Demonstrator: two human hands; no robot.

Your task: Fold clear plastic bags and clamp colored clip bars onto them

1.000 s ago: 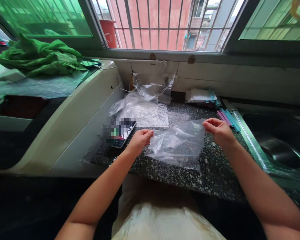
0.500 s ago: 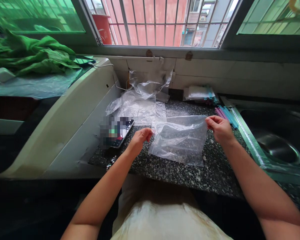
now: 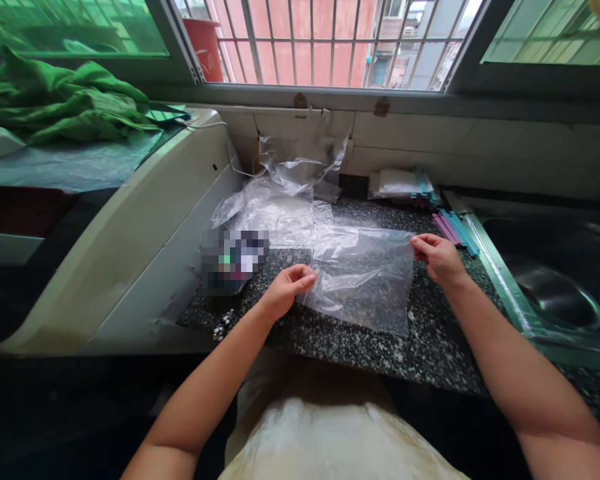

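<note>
A clear plastic bag (image 3: 367, 287) is stretched out flat just over the dark speckled countertop (image 3: 325, 347). My right hand (image 3: 439, 259) pinches its upper right corner between thumb and fingers. At the bag's left edge, my left hand (image 3: 287, 292) is closed, with thumb and forefinger together on the plastic. Behind the bag lies a heap of more clear plastic bags (image 3: 280, 210), partly propped against the wall. Left of my left hand rests a phone (image 3: 235, 267), its screen blurred out.
Pink and blue plastic strips (image 3: 455, 232) lie beside the metal sink (image 3: 555, 293) on the right. A stack of packed bags (image 3: 400, 183) sits by the wall. Small shiny beads (image 3: 223, 325) are near the front edge. Green cloth (image 3: 65, 103) covers the white appliance (image 3: 175, 220) at left.
My left hand has shifted slightly right and toward me, down the bag's left edge. My right hand keeps its corner. The view has tilted a little.
</note>
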